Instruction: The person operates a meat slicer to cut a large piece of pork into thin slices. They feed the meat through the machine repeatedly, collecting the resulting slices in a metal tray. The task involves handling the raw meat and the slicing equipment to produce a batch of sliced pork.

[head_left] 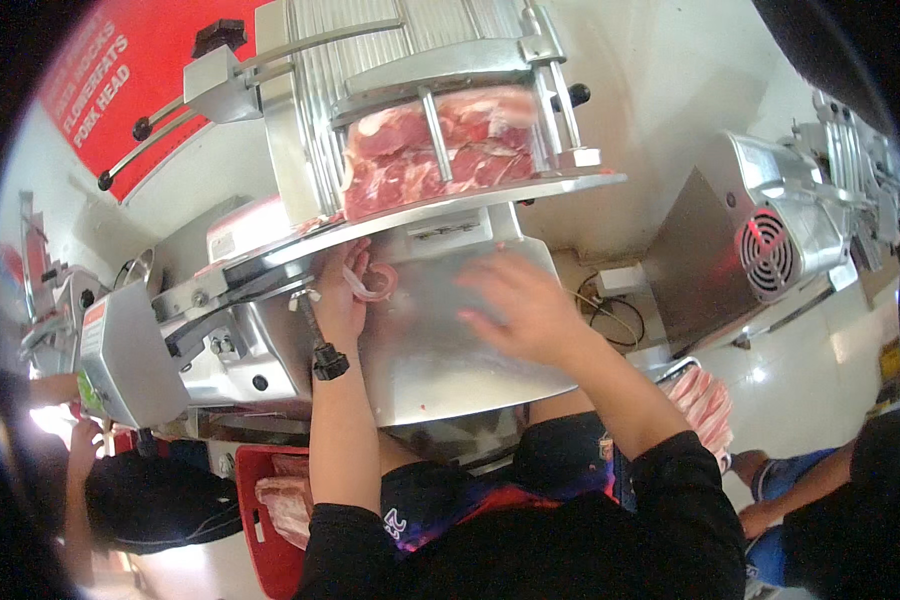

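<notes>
A metal meat slicer (253, 365) stands in front of me, with a block of raw red and fatty meat (400, 165) clamped above its blade edge. My left hand (342, 295) is under the blade, where a thin curled meat slice (378, 282) lies in its fingers; part of the hand is hidden. Over the slicer's steel receiving plate (440, 380), my right hand (515, 305) is held with its fingers spread, slightly smeared by motion. Nothing shows in it.
Below left is a red crate (255, 520) with pale meat. Sliced meat (702, 405) sits in a tray by my right arm. Other slicers stand at right (770, 220) and far left. A black knob (328, 362) juts beside my left wrist. Other people are at both sides.
</notes>
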A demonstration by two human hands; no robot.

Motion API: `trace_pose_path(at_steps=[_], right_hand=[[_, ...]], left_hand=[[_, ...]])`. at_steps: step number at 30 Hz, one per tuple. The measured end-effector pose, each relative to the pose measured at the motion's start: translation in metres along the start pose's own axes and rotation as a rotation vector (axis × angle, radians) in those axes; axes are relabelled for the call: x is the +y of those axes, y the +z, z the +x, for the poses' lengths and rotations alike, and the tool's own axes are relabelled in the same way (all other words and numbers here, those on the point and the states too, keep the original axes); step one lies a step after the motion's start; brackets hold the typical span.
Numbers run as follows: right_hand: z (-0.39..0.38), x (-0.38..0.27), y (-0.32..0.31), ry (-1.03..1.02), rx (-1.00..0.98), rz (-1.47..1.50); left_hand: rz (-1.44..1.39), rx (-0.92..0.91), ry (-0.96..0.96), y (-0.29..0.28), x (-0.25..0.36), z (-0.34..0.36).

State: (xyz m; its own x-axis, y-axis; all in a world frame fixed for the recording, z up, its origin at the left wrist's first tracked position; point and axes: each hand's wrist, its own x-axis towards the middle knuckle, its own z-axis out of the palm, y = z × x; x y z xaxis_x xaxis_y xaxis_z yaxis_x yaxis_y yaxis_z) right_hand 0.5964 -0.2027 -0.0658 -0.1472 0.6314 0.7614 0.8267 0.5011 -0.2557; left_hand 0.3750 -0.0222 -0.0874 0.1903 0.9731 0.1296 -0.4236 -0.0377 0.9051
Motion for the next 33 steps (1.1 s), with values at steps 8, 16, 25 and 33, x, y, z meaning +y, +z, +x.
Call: trace_pose_path(at_steps=[8, 16, 25, 33], right_hand=[[0.045, -0.01, 0.115, -0.224, -0.333, -0.369], [0.035, -0.016, 0.1, -0.178, -0.224, -0.254], [0.043, -0.024, 0.105, -0.048, -0.131, -0.244], [0.031, -0.031, 0.108, -0.093, -0.373, -0.374]], left_hand=[[-0.156, 0.057, -0.016, -0.013, -0.009, 0.011], [-0.22, 0.006, -0.152, -0.012, -0.009, 0.007], [-0.283, -0.037, -0.153, -0.021, -0.007, 0.006], [-0.328, 0.115, -0.089, -0.013, -0.004, 0.006]])
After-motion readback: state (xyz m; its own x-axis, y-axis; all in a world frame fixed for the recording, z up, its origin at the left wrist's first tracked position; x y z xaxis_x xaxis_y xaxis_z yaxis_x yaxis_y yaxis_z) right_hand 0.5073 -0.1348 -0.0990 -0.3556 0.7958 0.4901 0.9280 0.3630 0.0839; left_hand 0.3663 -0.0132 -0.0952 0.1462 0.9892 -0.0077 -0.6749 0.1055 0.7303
